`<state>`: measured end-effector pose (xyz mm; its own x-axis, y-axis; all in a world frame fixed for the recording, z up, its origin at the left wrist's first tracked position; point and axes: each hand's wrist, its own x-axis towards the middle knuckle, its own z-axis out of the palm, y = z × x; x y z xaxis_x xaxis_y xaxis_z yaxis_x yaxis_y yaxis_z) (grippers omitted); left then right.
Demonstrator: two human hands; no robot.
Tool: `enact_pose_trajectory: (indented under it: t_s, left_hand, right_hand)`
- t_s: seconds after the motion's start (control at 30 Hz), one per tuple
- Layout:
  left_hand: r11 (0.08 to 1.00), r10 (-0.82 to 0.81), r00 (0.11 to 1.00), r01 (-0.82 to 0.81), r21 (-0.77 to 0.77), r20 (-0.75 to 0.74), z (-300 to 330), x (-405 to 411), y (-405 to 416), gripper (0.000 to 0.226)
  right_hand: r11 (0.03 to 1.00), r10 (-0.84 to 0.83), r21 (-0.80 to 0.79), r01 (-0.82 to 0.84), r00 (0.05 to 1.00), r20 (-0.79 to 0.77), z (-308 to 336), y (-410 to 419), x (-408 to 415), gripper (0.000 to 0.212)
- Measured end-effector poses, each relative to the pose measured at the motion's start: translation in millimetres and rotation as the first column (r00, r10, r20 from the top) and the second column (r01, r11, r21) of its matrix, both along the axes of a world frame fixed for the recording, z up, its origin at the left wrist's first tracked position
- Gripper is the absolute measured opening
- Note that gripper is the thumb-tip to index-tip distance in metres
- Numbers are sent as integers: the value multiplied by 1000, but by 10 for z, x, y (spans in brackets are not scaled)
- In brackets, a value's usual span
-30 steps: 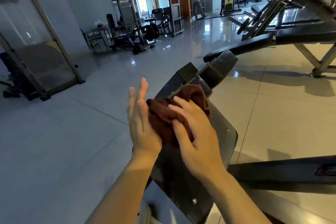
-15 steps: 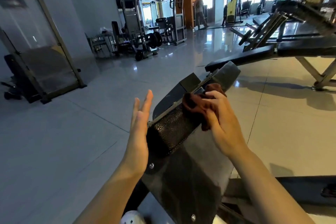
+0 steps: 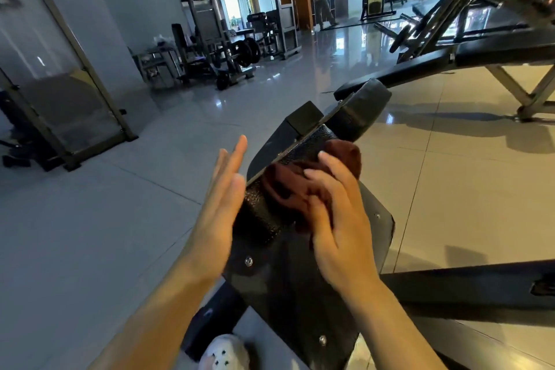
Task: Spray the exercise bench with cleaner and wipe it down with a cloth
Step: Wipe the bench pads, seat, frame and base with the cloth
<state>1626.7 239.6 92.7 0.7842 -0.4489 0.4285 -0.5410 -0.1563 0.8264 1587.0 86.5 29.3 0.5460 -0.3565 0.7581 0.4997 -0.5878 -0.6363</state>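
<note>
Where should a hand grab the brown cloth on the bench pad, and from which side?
Take the brown cloth at its bunched middle, from above. It lies crumpled on the textured bench pad, so the folds give bulk to curl round. The right hand already presses it there; the left hand stays flat alongside.

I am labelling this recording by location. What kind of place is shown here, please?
Most likely a gym. A long black padded flat bench stands on the glossy tiled floor, round black weight plates sit by tall metal machine frames, and the right hand presses a dark red cloth on a black pad.
</note>
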Motion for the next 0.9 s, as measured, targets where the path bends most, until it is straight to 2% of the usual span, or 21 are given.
enact_pose_trajectory:
  t_s: [0.07,0.13,0.2,0.27,0.33,0.4,0.43,0.5,0.53,0.57,0.67,0.73,0.8,0.87,0.9]
  left_hand:
    - [983,83,975,-114,141,207,-4,54,-14,54]
    - [957,103,863,-221,187,495,62,93,-91,48]
    - [946,69,751,-258,195,657,107,130,-174,46]
    - [956,46,709,-235,174,704,101,183,-241,47]
    - [968,42,710,-203,147,703,59,199,-254,47]
    - [973,24,717,-177,148,697,39,204,-231,43]
    - [974,7,731,-160,161,682,41,201,-222,42]
    - [965,-53,757,-129,228,651,62,184,-191,41]
    - [957,-89,759,-115,267,645,75,185,-177,41]
    - [949,-117,756,-106,297,644,80,186,-158,42]
    - [945,-130,742,-109,310,658,78,208,-154,42]
    - [953,-106,739,-116,280,665,65,211,-172,41]
    - [957,-89,723,-128,259,685,49,220,-174,43]
    - [952,-89,700,-149,267,709,48,226,-179,44]
    - [948,-99,686,-156,278,721,53,228,-183,44]
  right_hand:
    - [982,1,189,7,999,-44,-53,-78,108,36]
    - [943,69,328,-56,997,-29,-68,-42,196,40]
    - [860,115,496,-120,993,41,-14,131,213,39]
    - [764,92,625,-162,985,143,6,365,184,43]
    - [694,73,692,-199,976,208,-41,634,130,44]
    - [622,86,751,-223,972,217,-167,953,92,46]
    - [551,121,800,-236,972,203,-263,1122,71,48]
    - [421,238,874,-244,959,153,-448,1478,81,69]
    - [374,293,892,-255,945,148,-498,1601,94,86]
    - [341,313,902,-265,937,157,-498,1656,107,93]
    - [322,140,892,-319,947,288,-261,1358,219,55]
    - [325,11,896,-302,949,316,-12,961,341,53]
    - [426,-81,879,-215,958,274,226,577,424,53]
    - [513,-78,841,-172,966,246,283,345,538,49]
    - [520,-60,835,-181,967,247,280,297,576,47]
